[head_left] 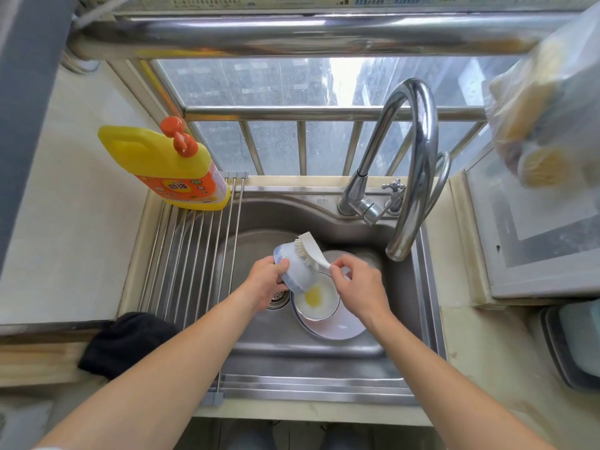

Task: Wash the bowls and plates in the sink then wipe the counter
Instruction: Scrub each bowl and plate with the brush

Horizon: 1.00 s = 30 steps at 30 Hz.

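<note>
Over the sink (324, 358), your left hand (264, 285) grips a tilted bowl (297, 271) so the brush (308, 250) pinched in your right hand (355, 287) reaches it, just above a soapy bowl (316, 298) on a plate (337, 329).

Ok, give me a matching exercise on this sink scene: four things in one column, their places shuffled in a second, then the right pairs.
Things:
1. dish brush
2. detergent bottle
3. black cloth
4. bowl with yellow residue

Places:
A. on the counter, left of the sink
B. on the plate in the sink
C. gripped by the right hand
D. at the far end of the roll-up rack

Pairs: 1-C, 2-D, 3-A, 4-B
</note>
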Available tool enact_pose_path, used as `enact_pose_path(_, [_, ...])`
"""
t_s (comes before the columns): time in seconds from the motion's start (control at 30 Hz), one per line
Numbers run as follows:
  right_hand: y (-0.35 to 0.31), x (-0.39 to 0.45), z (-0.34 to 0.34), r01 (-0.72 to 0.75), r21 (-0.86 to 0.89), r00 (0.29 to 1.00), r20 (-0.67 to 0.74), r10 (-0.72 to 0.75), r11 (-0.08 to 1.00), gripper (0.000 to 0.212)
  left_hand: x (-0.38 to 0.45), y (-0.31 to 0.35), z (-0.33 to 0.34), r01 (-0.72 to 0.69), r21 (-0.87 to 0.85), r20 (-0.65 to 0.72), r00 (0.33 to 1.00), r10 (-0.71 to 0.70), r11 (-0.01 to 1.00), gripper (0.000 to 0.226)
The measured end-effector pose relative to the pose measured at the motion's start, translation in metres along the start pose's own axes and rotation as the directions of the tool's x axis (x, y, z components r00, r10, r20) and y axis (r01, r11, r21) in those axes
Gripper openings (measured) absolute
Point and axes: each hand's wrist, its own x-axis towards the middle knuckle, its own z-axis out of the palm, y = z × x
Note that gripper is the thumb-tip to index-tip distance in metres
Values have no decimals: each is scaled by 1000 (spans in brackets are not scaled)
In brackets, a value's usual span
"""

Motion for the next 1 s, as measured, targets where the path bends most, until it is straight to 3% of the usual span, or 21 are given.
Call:
enact_pose_path(0.17, [11, -27, 7, 229, -89, 973, 41, -226, 969, 12, 3, 5, 9, 26, -285, -117, 991, -62, 958, 10])
enact_pose_path(0.27, [29, -37, 10, 215, -120, 976, 5, -216, 969, 10, 0, 4, 8, 24, -377, -132, 988, -79, 926, 13])
enact_pose_path(0.33, [42, -40, 8, 117, -82, 991, -61, -122, 990, 9, 1, 2, 5, 27, -404, -146, 985, -94, 914, 25])
enact_pose_path(0.43, [52, -37, 5, -23, 14, 994, -110, 24, 1000, 16, -1, -1, 3, 43, -388, -136, 985, -103, 921, 35])
enact_pose_path(0.6, [45, -39, 4, 108, 67, 992, -69, -103, 992, 13, -4, -4, 3, 71, -361, -98, 989, -114, 930, 35])
enact_pose_path(0.73, [46, -31, 1, -30, 50, 994, -107, 35, 998, 18, -8, -6, 4, 79, -345, -62, 992, -107, 935, 27])
enact_pose_path(0.87, [42, -30, -4, 16, 102, 996, -88, -7, 995, 20, -6, -8, 1, 78, -322, -39, 995, -96, 943, 24])
enact_pose_path(1.0, [41, -24, -8, 46, 110, 998, -55, -40, 993, 19, -1, -12, -6, 65, -183, -17, 997, -69, 981, 20])
